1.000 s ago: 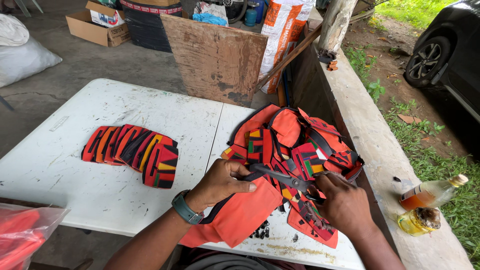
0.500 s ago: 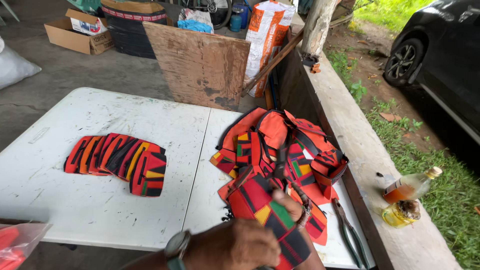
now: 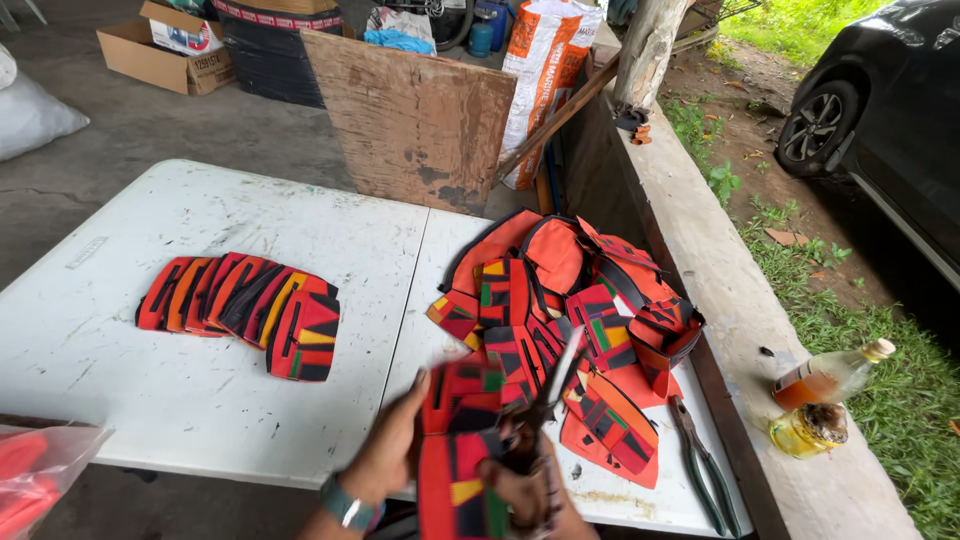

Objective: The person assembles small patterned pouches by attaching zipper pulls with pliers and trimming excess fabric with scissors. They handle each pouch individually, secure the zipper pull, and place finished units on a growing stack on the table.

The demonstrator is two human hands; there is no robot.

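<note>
**Two hands, one patterned piece at the table's edge**

Two hands work at the near edge of a white folding table (image 3: 210,400), holding a red, black and yellow patterned fabric piece (image 3: 455,460). The piece runs lengthwise from the bottom of the view up toward the far side of the table, its lower end cut off by the frame. The left hand (image 3: 392,448), a teal watch (image 3: 345,505) on its wrist, grips the piece's left edge with fingers curled around it. The right hand (image 3: 525,485) is blurred and partly hidden; its fingers close around a pair of scissors (image 3: 553,392), whose pale blade angles up and to the right. How the scissors meet the cloth is hard to make out.

Just beyond lies a loose heap of matching fabric pieces (image 3: 565,300). Pliers (image 3: 700,460) rest at the table's right edge. Well to the left, a neat overlapping row of pieces (image 3: 245,310) lies flat. Two bottles (image 3: 825,395) sit on the concrete ledge (image 3: 700,250) at right.
</note>
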